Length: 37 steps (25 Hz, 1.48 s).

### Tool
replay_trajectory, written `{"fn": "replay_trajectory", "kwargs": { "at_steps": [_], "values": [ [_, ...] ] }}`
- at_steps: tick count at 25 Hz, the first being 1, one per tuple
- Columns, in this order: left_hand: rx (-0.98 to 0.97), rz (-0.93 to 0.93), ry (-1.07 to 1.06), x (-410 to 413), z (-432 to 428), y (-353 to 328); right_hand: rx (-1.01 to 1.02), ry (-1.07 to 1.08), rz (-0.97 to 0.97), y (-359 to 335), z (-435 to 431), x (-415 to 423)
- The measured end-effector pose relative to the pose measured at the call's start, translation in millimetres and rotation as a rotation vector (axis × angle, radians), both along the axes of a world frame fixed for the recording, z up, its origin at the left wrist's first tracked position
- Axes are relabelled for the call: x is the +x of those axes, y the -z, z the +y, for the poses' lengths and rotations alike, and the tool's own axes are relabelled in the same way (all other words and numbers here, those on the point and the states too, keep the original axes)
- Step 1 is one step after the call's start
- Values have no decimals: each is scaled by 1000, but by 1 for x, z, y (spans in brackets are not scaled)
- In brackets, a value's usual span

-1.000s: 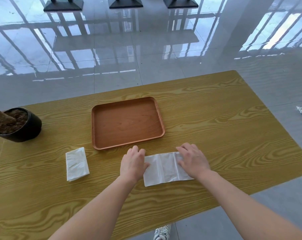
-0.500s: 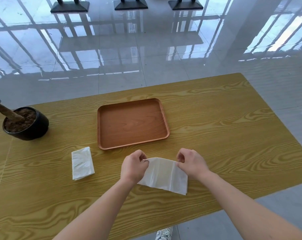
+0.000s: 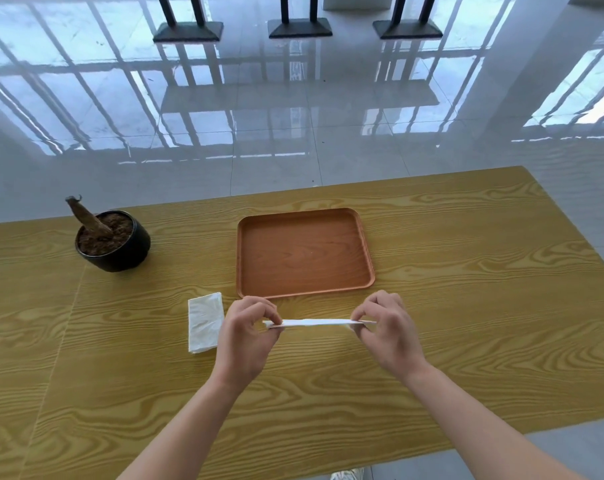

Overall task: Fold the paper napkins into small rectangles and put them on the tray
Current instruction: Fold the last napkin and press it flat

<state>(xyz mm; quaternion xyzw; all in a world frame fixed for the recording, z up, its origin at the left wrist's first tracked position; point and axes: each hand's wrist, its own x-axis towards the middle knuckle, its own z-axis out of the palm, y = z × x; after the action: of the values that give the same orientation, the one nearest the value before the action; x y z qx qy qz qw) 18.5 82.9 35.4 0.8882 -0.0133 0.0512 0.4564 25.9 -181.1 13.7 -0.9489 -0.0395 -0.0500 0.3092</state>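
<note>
Both hands hold a napkin (image 3: 316,323) edge-on above the bench (image 3: 466,306), just in front of the tray (image 3: 304,252). The left hand (image 3: 246,341) pinches its left end, the right hand (image 3: 387,332) its right end. A second napkin (image 3: 205,322) lies left; a pot (image 3: 113,241) stands beyond.

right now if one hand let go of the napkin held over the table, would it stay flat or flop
Probably flop: the napkin looks thin and lies straight seemingly because the left hand and right hand pinch its ends. It likely weighs very little, as fingertip pinches alone carry it. Being thin paper, it may tear if pulled harder.
</note>
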Motion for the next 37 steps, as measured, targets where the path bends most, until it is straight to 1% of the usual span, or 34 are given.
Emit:
{"fn": "replay_trajectory", "kwargs": {
  "at_steps": [2, 3, 9, 12, 14, 15, 18, 20, 22, 25, 29, 31, 33, 36, 37],
  "values": [
    [59, -46, -21, -11, 12, 4, -44, -80, -130, -1, 10, -8],
    [108, -57, -17, -18, 17, 8, -69, -114, -149, 1, 15, -14],
    [424, 60, 113, -47, 36, 44, -215, -230, -3, 30, 30, -57],
    [519, 40, 98, -53, 41, 53, -226, -286, 13, 30, 36, -70],
    [510, 13, 51, -61, 37, 53, -233, -350, 7, 28, 42, -77],
    [494, 1, 63, -67, 31, 52, -227, -377, 7, 27, 45, -80],
    [442, 5, 266, -92, 5, 50, -175, -411, 16, 25, 56, -85],
    [469, 28, 370, -105, -9, 52, -150, -424, 12, 25, 60, -86],
    [513, 2, 348, -109, -14, 57, -162, -436, 16, 25, 55, -85],
    [530, -59, 273, -109, -11, 65, -195, -417, 38, 24, 37, -80],
    [591, -120, 296, -107, 2, 69, -233, -441, 33, 22, 29, -81],
    [637, -132, 268, -105, 6, 70, -223, -479, 13, 23, 31, -89],
    [593, -79, 241, -110, 5, 68, -193, -507, -14, 24, 36, -97],
    [464, -24, 279, -128, -1, 66, -132, -503, -37, 24, 46, -102],
    [412, -18, 260, -133, -3, 66, -109, -498, -26, 24, 49, -102]
  ]
}}
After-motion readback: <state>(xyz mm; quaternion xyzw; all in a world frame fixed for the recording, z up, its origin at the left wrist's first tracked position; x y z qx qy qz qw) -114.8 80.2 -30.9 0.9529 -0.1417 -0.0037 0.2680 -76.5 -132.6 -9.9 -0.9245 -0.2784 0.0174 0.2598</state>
